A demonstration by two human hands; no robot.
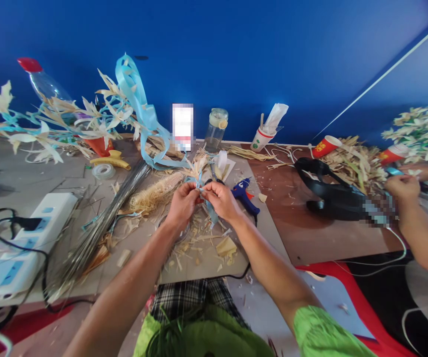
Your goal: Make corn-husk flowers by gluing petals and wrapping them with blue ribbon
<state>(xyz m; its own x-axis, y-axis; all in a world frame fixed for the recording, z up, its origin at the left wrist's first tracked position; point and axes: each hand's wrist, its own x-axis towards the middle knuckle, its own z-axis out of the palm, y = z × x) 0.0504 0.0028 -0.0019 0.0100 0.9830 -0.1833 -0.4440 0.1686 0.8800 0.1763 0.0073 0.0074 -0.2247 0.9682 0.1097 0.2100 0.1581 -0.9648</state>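
My left hand [184, 204] and my right hand [221, 199] meet above the middle of the table, thumbs and fingertips pinched close together. Between them stands a corn husk flower [199, 166], its pale petals pointing up and its stem wrapped in light blue tape. Both hands grip it around the blue-taped part; the fingers hide the exact hold. A light blue strip [211, 212] hangs below my right fingers. Just right of that hand lies a blue glue gun [244, 194]. Left of my left hand are a fibrous pale husk bundle [154, 196] and a sheaf of thin metal wires [100, 228].
A white power strip [37, 233] with black cables lies at left. Husk-flower branches [42, 116] and a looped blue ribbon [135, 84] rise behind it. A clear bottle [216, 131], paper cup [262, 139] and black headset [333, 201] stand farther off. A co-worker's hand [403, 187] works at right.
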